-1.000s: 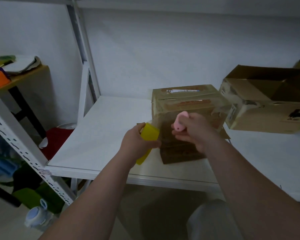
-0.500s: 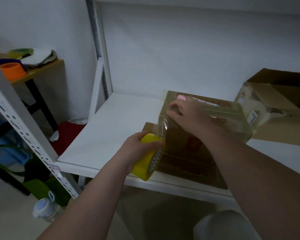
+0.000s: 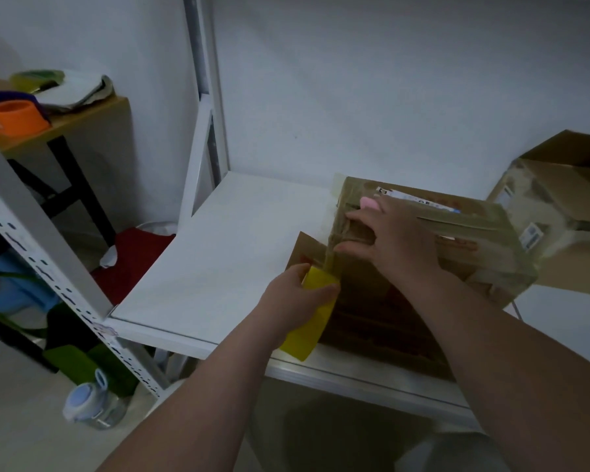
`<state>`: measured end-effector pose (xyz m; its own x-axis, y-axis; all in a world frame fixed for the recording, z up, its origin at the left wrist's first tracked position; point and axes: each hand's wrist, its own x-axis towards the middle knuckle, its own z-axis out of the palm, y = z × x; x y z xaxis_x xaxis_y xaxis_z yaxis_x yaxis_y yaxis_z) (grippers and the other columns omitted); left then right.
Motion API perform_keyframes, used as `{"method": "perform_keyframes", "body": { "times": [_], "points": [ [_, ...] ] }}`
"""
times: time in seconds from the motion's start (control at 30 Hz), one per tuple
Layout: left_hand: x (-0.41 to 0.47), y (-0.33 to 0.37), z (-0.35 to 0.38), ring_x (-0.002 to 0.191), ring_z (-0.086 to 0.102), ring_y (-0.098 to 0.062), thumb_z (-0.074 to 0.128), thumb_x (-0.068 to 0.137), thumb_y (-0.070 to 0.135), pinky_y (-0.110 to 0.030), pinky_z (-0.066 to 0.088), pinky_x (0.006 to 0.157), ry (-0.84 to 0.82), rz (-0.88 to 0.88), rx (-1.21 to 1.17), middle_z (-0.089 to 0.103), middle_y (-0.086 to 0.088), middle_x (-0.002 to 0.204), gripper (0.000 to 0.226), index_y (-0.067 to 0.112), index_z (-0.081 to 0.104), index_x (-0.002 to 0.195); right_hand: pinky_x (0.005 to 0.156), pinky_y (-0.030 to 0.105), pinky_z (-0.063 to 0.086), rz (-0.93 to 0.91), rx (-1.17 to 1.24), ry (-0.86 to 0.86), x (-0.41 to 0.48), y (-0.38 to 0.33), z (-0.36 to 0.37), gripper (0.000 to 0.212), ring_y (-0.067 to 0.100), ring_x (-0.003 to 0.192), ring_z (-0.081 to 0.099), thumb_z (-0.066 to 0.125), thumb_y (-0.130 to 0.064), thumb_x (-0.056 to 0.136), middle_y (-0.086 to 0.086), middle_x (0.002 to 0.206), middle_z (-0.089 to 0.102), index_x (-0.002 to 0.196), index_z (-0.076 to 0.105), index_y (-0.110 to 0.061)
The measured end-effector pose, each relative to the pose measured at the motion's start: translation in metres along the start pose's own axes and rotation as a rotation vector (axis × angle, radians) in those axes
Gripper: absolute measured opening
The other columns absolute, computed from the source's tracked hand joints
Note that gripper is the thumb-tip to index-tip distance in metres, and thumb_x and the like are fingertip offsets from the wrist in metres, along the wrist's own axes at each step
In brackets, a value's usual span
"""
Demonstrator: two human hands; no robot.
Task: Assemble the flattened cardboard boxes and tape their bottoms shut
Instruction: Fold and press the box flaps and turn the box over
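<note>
White shelf (image 3: 218,267) carries two cardboard boxes: near box (image 3: 382,311) at front edge, long axis left-right, taped face up; far box (image 3: 559,199) behind, rightward; right hand (image 3: 399,240), fingers straight, presses near box top; left hand (image 3: 293,298), fingers clamped on one yellow tape roll (image 3: 312,321)

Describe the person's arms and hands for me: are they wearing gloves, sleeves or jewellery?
The left forearm and right forearm are bare to the frame edge; no sleeve shows. The left hand and right hand wear no gloves. No watch, bracelet or ring shows, though the light is dim.
</note>
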<state>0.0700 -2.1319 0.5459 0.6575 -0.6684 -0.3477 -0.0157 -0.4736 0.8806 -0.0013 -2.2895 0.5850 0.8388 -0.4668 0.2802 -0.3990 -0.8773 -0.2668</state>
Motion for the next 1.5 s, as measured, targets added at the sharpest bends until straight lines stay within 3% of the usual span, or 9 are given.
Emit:
{"method": "perform_keyframes", "body": {
  "times": [0.17, 0.3, 0.7, 0.97, 1.1, 1.2, 1.3, 1.4, 1.5],
  "points": [
    [0.012, 0.001, 0.003, 0.124, 0.048, -0.029, 0.066, 0.086, 0.041, -0.044, 0.044, 0.102, 0.032, -0.098, 0.021, 0.046, -0.009, 0.142, 0.068, 0.016, 0.039, 0.144, 0.097, 0.035, 0.038, -0.007, -0.063, -0.020, 0.000, -0.001, -0.001, 0.069, 0.016, 0.133, 0.033, 0.068, -0.057, 0.076, -0.006, 0.145, 0.037, 0.135, 0.050, -0.029],
    [0.017, 0.003, 0.000, 0.105, 0.051, -0.020, 0.064, 0.089, 0.036, -0.033, 0.045, 0.089, -0.016, -0.107, 0.024, 0.054, -0.008, 0.131, 0.053, 0.014, 0.050, 0.135, 0.093, 0.038, 0.042, -0.011, -0.112, -0.011, 0.003, -0.001, 0.003, 0.070, 0.019, 0.130, 0.035, 0.069, -0.059, 0.074, -0.005, 0.143, 0.038, 0.133, 0.050, -0.027],
    [0.006, 0.010, -0.004, 0.107, 0.059, -0.032, 0.067, 0.086, 0.033, -0.050, 0.049, 0.096, -0.107, -0.198, -0.139, 0.060, -0.012, 0.115, 0.028, 0.023, 0.054, 0.108, 0.083, 0.034, 0.044, -0.009, -0.222, 0.006, 0.002, -0.008, 0.007, 0.077, 0.020, 0.123, 0.037, 0.074, -0.060, 0.068, -0.002, 0.137, 0.035, 0.129, 0.044, -0.025],
    [-0.007, 0.015, -0.011, 0.096, 0.059, -0.028, 0.064, 0.089, 0.033, -0.038, 0.051, 0.078, -0.147, -0.206, -0.158, 0.058, -0.007, 0.104, 0.025, 0.025, 0.050, 0.108, 0.074, 0.031, 0.037, 0.015, -0.112, 0.002, 0.006, -0.001, 0.006, 0.061, 0.019, 0.117, 0.040, 0.062, -0.064, 0.077, -0.001, 0.132, 0.040, 0.123, 0.050, -0.027],
    [-0.008, 0.011, -0.002, 0.084, 0.060, -0.023, 0.060, 0.092, 0.032, -0.033, 0.051, 0.065, -0.140, -0.235, -0.215, 0.058, -0.006, 0.097, 0.027, 0.022, 0.049, 0.115, 0.072, 0.031, 0.036, -0.015, 0.047, 0.035, 0.008, 0.003, 0.001, 0.035, 0.024, 0.107, 0.046, 0.033, -0.040, 0.100, 0.002, 0.109, 0.046, 0.107, 0.060, -0.020],
    [-0.007, 0.011, 0.004, 0.071, 0.061, -0.018, 0.058, 0.094, 0.029, -0.025, 0.048, 0.048, -0.129, -0.221, -0.257, 0.060, -0.005, 0.089, 0.024, 0.020, 0.051, 0.116, 0.076, 0.026, 0.035, -0.001, 0.228, 0.117, 0.004, 0.004, -0.010, 0.033, 0.025, 0.106, 0.051, 0.034, -0.015, 0.102, 0.005, 0.110, 0.050, 0.117, 0.063, -0.016],
    [-0.007, 0.010, 0.004, 0.068, 0.061, -0.017, 0.056, 0.095, 0.027, -0.022, 0.047, 0.043, -0.119, -0.209, -0.285, 0.060, -0.005, 0.089, 0.024, 0.018, 0.053, 0.117, 0.078, 0.028, 0.048, -0.020, 0.374, 0.205, -0.014, -0.007, -0.025, 0.036, 0.014, 0.094, 0.061, 0.036, -0.010, 0.101, 0.002, 0.112, 0.060, 0.129, 0.053, -0.024],
    [-0.007, 0.009, 0.004, 0.069, 0.060, -0.017, 0.055, 0.096, 0.026, -0.023, 0.047, 0.044, -0.115, -0.200, -0.298, 0.059, -0.005, 0.089, 0.022, 0.019, 0.053, 0.116, 0.067, 0.022, 0.052, -0.036, 0.480, -0.003, -0.041, -0.019, -0.026, 0.040, 0.004, 0.075, 0.062, 0.038, -0.017, 0.101, -0.011, 0.102, 0.060, 0.138, 0.031, -0.032],
    [-0.004, 0.007, 0.008, 0.076, 0.058, -0.018, 0.052, 0.097, 0.028, -0.026, 0.045, 0.054, -0.078, -0.190, -0.279, 0.057, -0.004, 0.092, 0.024, 0.019, 0.052, 0.119, 0.069, 0.028, 0.056, -0.017, 0.349, -0.182, -0.055, -0.020, -0.014, 0.031, 0.005, 0.072, 0.061, 0.036, -0.031, 0.101, -0.011, 0.099, 0.062, 0.131, 0.037, -0.024]
  ]
}}
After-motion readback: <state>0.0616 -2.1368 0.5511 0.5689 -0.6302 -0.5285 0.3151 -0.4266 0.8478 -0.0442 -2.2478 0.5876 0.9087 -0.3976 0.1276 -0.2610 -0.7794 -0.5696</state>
